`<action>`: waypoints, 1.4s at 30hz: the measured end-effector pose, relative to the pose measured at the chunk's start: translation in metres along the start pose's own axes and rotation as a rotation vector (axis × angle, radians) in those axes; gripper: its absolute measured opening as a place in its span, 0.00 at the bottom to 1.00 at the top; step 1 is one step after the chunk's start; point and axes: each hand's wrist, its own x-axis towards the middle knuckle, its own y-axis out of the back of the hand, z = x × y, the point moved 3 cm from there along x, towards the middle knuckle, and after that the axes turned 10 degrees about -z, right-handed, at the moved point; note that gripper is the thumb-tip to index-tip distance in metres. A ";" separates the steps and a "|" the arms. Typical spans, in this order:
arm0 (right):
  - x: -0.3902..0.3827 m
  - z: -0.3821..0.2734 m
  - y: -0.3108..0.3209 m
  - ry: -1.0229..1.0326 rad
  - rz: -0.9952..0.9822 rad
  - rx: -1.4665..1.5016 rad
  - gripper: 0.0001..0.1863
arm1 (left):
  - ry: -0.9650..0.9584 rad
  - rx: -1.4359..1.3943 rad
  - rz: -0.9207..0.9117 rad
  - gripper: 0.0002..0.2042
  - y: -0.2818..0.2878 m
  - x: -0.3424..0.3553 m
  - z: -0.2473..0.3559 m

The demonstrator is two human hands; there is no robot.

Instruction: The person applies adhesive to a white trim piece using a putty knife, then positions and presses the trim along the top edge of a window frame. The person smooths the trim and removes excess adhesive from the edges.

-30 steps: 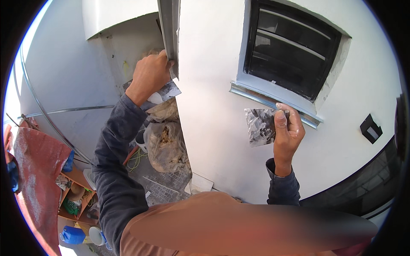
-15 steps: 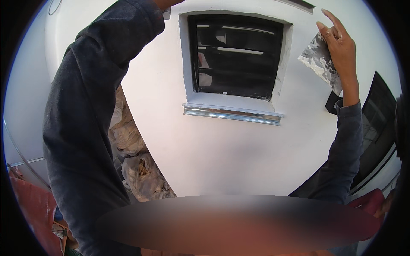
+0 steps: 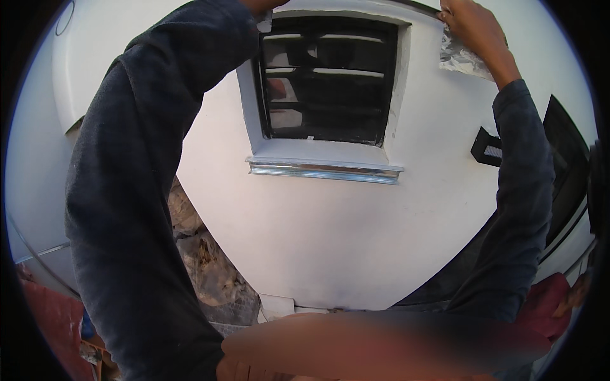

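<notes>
High at the picture's top edge, my left hand [image 3: 264, 5] is mostly cut off and its fingers are out of view. Just below it, a small greyish piece [image 3: 264, 25] shows, too little to name. Up at the right, my right hand [image 3: 475, 26] has its fingers bent closed beside the end of a dark narrow strip [image 3: 424, 7] above the window. A flat plate smeared with white and grey paste [image 3: 462, 58] sticks out from under that hand. Between my arms is a dark slatted window [image 3: 327, 82] in a white wall [image 3: 318, 235].
A shiny silver moulding [image 3: 324, 171] runs under the window. A black box-shaped fixture [image 3: 486, 149] juts from the wall beside my right forearm. Filled plastic bags [image 3: 213, 263] lie low at the left, near a red sheet [image 3: 57, 324]. Red cloth [image 3: 545, 305] shows at lower right.
My right hand has moved up and left with the smeared plate, from apart to the end of the dark strip. Its raised thumb and finger have bent in. The view has shifted slightly.
</notes>
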 end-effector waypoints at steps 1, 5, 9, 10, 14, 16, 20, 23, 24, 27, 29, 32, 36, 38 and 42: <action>0.003 0.001 -0.004 -0.019 -0.029 -0.043 0.13 | 0.006 -0.046 -0.038 0.06 -0.002 0.000 -0.001; 0.005 0.010 -0.024 -0.049 -0.025 -0.135 0.13 | 0.021 -0.295 0.123 0.07 -0.006 -0.014 -0.007; 0.027 0.017 -0.040 0.203 0.214 -0.088 0.16 | 0.133 -0.478 0.119 0.08 -0.012 -0.029 -0.020; 0.030 0.021 -0.047 0.186 0.172 -0.077 0.15 | 0.172 -0.518 0.124 0.09 -0.011 -0.033 -0.026; 0.031 0.031 -0.061 0.166 0.117 -0.016 0.11 | 0.363 -0.986 0.308 0.09 -0.021 -0.084 -0.069; 0.025 0.030 -0.062 0.138 0.094 0.006 0.12 | 0.473 -1.039 0.320 0.10 -0.043 -0.110 -0.082; 0.018 0.024 -0.058 0.085 0.037 0.026 0.12 | 0.491 -0.950 0.284 0.14 -0.093 -0.148 -0.089; 0.017 0.022 -0.055 0.084 0.037 0.048 0.12 | 0.564 -1.007 0.281 0.15 -0.120 -0.154 -0.095; 0.016 0.021 -0.055 0.082 0.033 0.057 0.11 | 0.470 -0.968 0.366 0.13 -0.123 -0.151 -0.093; 0.015 0.019 -0.053 0.122 0.063 0.082 0.09 | 0.294 -1.011 0.350 0.11 -0.132 -0.138 -0.092; 0.015 0.019 -0.053 0.087 0.011 0.070 0.09 | 0.316 -0.993 0.283 0.09 -0.134 -0.129 -0.092; 0.015 0.016 -0.050 0.066 -0.045 0.070 0.09 | 0.374 -0.981 0.227 0.10 -0.131 -0.123 -0.092; 0.017 0.015 -0.044 0.072 -0.009 0.105 0.09 | 0.372 -0.922 0.139 0.11 -0.127 -0.111 -0.089; 0.019 0.017 -0.043 0.063 -0.005 0.078 0.09 | 0.357 -0.837 0.125 0.11 -0.126 -0.109 -0.089; 0.023 0.016 -0.040 0.048 -0.031 0.127 0.11 | 0.327 -0.729 0.128 0.09 -0.135 -0.102 -0.093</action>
